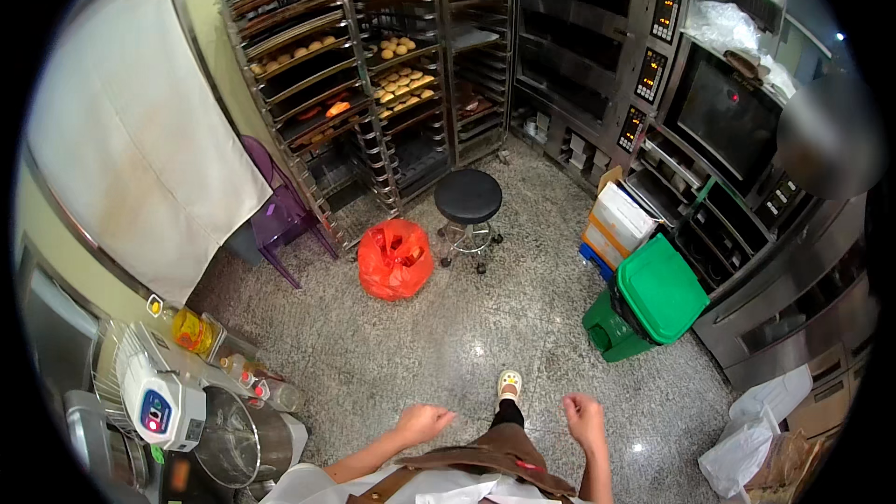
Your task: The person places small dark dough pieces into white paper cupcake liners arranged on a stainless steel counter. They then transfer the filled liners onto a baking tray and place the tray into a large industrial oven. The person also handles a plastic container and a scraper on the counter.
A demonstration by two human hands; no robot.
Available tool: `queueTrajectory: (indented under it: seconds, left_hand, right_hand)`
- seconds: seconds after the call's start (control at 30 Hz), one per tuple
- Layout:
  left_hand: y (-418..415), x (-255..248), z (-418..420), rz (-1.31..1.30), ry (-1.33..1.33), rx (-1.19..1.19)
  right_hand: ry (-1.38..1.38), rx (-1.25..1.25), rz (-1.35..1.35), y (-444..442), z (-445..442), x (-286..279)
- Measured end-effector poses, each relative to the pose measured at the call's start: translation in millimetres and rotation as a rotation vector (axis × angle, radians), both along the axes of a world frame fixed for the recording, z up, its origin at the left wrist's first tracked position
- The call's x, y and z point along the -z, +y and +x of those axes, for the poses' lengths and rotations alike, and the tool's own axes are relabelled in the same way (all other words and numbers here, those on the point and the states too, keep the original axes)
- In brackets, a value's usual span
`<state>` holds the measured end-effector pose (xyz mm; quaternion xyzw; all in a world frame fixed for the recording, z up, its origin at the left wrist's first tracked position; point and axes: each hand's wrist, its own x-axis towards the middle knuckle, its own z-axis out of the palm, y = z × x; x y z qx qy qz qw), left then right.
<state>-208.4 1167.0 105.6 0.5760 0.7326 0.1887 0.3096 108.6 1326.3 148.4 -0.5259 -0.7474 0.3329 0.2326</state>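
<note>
My left hand [425, 423] is held in front of the brown apron [483, 460], fingers drawn together and nothing visible in them. My right hand [583, 421] hangs over the speckled floor [490, 336] to the right, loosely curled into a fist, with no object showing. Between the two hands, one foot in a pale clog [510, 385] is on the floor. Neither hand touches anything in view. Farther ahead stand a red plastic bag [395, 260] with contents I cannot identify and a round black stool [468, 197] on casters.
Tray racks [350, 84] hold baked rounds at the back. Deck ovens [574, 35] stand at right, near a green lidded bin [661, 290] and a white box [625, 213]. On the left are a purple chair [283, 220], an oil bottle [192, 331] and a mixer bowl [227, 437].
</note>
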Motion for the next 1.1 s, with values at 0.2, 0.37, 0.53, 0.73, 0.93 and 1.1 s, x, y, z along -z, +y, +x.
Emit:
queueTrajectory:
  seconds: [0.2,0.37,0.53,0.73,0.93,1.1]
  left_hand:
    - [132.6,6.9,-31.5,-0.079,0.037,-0.247]
    - [222.7,8.1,-59.1,-0.182,-0.041,-0.471]
    - [318.0,39.3,-107.5,-0.199,-0.019,-0.576]
    - [488.2,96.6,-195.0,-0.005,-0.055,-0.652]
    - [655.0,42.9,-257.8,0.184,-0.276,-0.763]
    - [743.4,-15.6,-293.7,0.28,-0.344,-0.825]
  right_hand:
    - [0.114,-0.095,0.172,236.0,-64.6,-18.3]
    - [0.239,-0.284,0.061,394.7,-162.2,-73.3]
    - [0.271,-0.477,0.1,534.9,-248.9,-112.5]
    - [0.218,-0.457,0.203,709.8,-329.5,-137.5]
    - [0.204,-0.487,0.37,880.3,-422.9,-189.6]
    - [0.267,-0.583,0.51,1010.8,-525.6,-219.9]
